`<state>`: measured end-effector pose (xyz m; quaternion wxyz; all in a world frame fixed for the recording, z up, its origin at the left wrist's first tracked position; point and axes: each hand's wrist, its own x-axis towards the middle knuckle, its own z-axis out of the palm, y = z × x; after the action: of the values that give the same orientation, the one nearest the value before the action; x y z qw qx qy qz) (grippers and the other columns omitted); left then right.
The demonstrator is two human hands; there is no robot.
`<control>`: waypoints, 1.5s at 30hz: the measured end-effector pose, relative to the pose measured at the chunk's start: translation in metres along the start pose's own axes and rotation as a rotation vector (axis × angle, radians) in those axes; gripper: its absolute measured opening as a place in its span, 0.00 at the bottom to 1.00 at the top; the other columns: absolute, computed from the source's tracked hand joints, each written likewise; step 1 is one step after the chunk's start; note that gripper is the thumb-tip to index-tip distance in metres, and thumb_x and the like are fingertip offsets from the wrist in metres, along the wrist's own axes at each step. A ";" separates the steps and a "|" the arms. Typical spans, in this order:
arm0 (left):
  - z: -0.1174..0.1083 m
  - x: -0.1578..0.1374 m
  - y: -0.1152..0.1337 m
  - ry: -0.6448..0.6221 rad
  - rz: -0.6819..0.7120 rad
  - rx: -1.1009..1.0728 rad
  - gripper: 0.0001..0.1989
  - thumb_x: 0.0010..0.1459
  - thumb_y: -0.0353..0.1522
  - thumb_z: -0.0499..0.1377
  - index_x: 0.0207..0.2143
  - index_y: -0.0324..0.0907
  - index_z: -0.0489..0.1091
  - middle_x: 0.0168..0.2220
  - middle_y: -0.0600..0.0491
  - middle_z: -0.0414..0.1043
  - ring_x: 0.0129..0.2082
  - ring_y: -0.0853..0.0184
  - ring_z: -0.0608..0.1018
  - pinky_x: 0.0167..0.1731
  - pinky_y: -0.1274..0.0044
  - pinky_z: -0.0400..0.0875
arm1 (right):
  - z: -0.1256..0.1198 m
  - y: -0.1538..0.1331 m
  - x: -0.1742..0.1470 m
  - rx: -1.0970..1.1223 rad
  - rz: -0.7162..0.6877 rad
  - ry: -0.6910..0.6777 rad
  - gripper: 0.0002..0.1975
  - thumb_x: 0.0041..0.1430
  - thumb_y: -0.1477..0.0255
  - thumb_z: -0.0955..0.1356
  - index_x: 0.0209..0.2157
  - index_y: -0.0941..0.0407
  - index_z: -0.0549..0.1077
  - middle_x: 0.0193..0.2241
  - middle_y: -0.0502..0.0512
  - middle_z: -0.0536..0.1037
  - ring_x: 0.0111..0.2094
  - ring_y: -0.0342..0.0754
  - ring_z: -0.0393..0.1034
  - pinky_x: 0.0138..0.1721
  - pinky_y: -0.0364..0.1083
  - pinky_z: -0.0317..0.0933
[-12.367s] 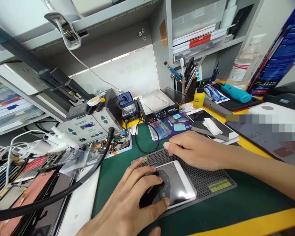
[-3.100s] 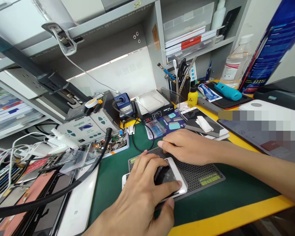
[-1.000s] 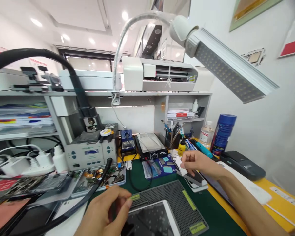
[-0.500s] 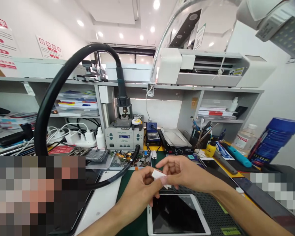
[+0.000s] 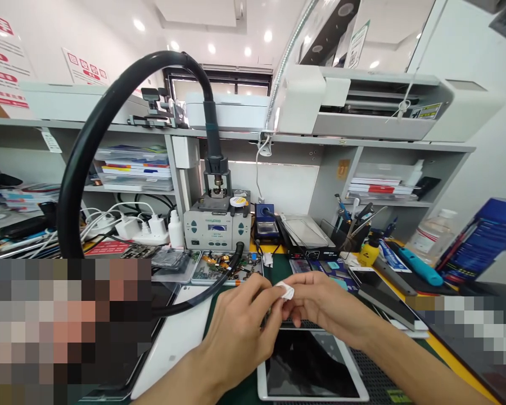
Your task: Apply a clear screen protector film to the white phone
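Note:
A small, crumpled white wipe or tissue (image 5: 287, 291) is pinched between the fingertips of both hands, above the far edge of a white-framed tablet (image 5: 316, 365). My left hand (image 5: 247, 320) has its thumb and index finger closed on it from the left. From the right, my right hand (image 5: 322, 304) grips it between thumb and fingers, which partly hide it. Face up on a dark green mat (image 5: 236, 388), the tablet shows a black screen with reflections. My left hand covers its upper left corner.
A thick black hose (image 5: 73, 163) arches at left, from a grey rework station (image 5: 217, 229). Behind my hands is a tray of small parts (image 5: 223, 267). A white panel (image 5: 172, 349) lies left. At right are a yellow bottle (image 5: 369, 251), a teal-handled tool (image 5: 421, 267) and a blue can (image 5: 483, 244).
The white wipe has gone from a flat folded piece to a smaller crumpled bit. My left hand has turned over it, back of the hand up. The view has shifted slightly.

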<state>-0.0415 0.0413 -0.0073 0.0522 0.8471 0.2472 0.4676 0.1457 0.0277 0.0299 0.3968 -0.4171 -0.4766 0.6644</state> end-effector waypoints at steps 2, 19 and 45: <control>0.000 -0.001 -0.003 0.005 0.046 0.101 0.14 0.64 0.26 0.55 0.50 0.44 0.70 0.37 0.50 0.69 0.30 0.69 0.72 0.28 0.77 0.66 | -0.002 -0.001 -0.003 0.086 -0.013 -0.039 0.07 0.55 0.72 0.73 0.33 0.62 0.81 0.28 0.56 0.78 0.31 0.45 0.73 0.30 0.41 0.63; -0.020 0.005 -0.021 -0.053 -0.030 0.093 0.13 0.64 0.29 0.52 0.48 0.44 0.70 0.41 0.49 0.69 0.30 0.70 0.72 0.17 0.81 0.61 | -0.054 0.004 -0.073 -1.115 -0.271 0.363 0.11 0.65 0.62 0.68 0.36 0.52 0.80 0.37 0.53 0.81 0.36 0.49 0.72 0.33 0.45 0.60; -0.019 0.003 -0.023 -0.179 0.048 0.271 0.12 0.65 0.31 0.50 0.40 0.41 0.73 0.38 0.49 0.67 0.36 0.63 0.71 0.27 0.72 0.63 | -0.026 0.021 -0.054 -1.517 -0.392 -0.021 0.15 0.71 0.71 0.60 0.40 0.56 0.79 0.39 0.59 0.80 0.43 0.51 0.72 0.44 0.46 0.65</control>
<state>-0.0645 0.0597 -0.0019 -0.0520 0.8903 0.2820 0.3537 0.1853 -0.0193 0.0139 0.1090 -0.4763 -0.8689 0.0789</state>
